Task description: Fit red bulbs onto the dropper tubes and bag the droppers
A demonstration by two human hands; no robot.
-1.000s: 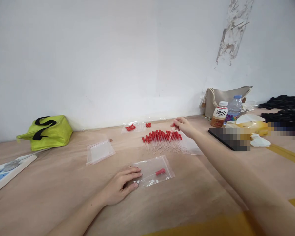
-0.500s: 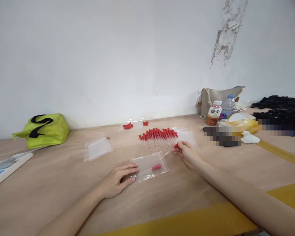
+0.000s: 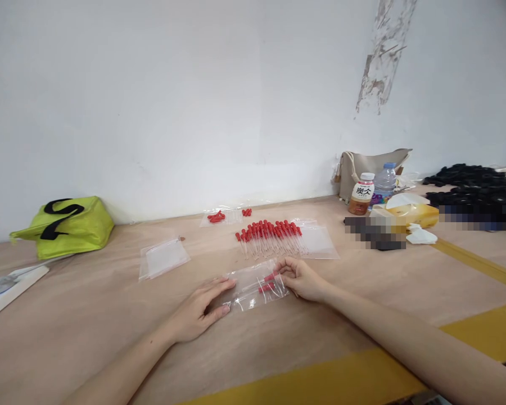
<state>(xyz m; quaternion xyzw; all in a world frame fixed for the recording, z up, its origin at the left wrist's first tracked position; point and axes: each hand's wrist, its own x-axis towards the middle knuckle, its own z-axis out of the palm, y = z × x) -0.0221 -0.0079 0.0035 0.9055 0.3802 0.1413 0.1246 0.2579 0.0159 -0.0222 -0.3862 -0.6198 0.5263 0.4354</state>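
With the thumb and fingers of my left hand [image 3: 200,306] spread apart, the fingertips on the near-left end of the clear bag [image 3: 248,282] flat on the table [image 3: 253,349], my right hand [image 3: 283,277] is pinched on the bulb end of the upper dropper [image 3: 270,277] at the bag's right end. I judge the step as loading: the lower dropper [image 3: 266,287] lies inside, the others [image 3: 270,230] just beyond. The next move seems to call for a gentle push inward, bag steadied, then letting go
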